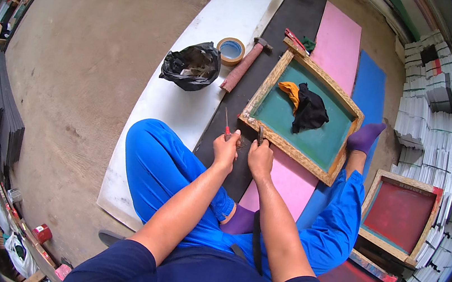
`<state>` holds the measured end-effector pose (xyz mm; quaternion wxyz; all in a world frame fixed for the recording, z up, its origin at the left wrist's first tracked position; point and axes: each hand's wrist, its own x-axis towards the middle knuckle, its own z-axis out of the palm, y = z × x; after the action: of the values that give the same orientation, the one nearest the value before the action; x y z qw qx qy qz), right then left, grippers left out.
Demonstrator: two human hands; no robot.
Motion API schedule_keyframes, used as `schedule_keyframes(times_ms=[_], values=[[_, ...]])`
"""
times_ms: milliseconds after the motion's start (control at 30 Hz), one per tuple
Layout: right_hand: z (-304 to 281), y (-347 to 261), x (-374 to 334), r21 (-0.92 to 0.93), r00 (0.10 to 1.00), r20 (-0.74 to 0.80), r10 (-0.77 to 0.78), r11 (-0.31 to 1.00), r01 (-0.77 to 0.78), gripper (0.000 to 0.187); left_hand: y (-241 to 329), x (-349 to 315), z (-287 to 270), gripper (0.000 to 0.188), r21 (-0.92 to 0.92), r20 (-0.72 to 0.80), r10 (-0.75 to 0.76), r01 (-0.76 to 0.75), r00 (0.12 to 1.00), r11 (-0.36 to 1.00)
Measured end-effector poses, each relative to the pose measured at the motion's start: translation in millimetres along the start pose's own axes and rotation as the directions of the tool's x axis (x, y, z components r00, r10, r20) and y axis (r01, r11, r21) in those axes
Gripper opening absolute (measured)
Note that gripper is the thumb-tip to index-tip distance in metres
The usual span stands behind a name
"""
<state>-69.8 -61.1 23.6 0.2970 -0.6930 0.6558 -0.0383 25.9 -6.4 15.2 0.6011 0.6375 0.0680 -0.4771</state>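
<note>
At frame centre, the left hand [225,148] grips a red-handled screwdriver [226,123]. The right hand [259,157] clamps a dark tool [260,134] at the wooden screen frame [301,111] edge. Green mesh remains attached, rags lying on it.

Dark navy short-sleeve top [192,275], forearms bare. Bright blue trousers [160,167], baggy, legs either side of the wood frame [302,114]. Purple socks [365,136]. Black strap [255,240] across the lap.

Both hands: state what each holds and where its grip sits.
Left hand grips a thin red-handled tool at its lower end, tip upward. Right hand grips a dark tool low down, at the wooden frame corner; its kind is unclear.
</note>
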Motion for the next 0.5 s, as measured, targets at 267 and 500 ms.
schedule_keyframes(times_ms=[267,500], values=[[-6.6,6.7,-36.7,0.116,0.987,0.109,-0.119,0.987,0.106,0.034,4.5,-6.2,-14.3,0.027,0.053,0.113,-0.037,0.031,0.993,0.998],[0.7,30.7,-40.3,0.326,0.89,0.436,-0.134,0.945,-0.017,0.028,-1.6,-4.5,-22.0,0.018,0.102,0.115,-0.089,0.078,0.989,0.992]])
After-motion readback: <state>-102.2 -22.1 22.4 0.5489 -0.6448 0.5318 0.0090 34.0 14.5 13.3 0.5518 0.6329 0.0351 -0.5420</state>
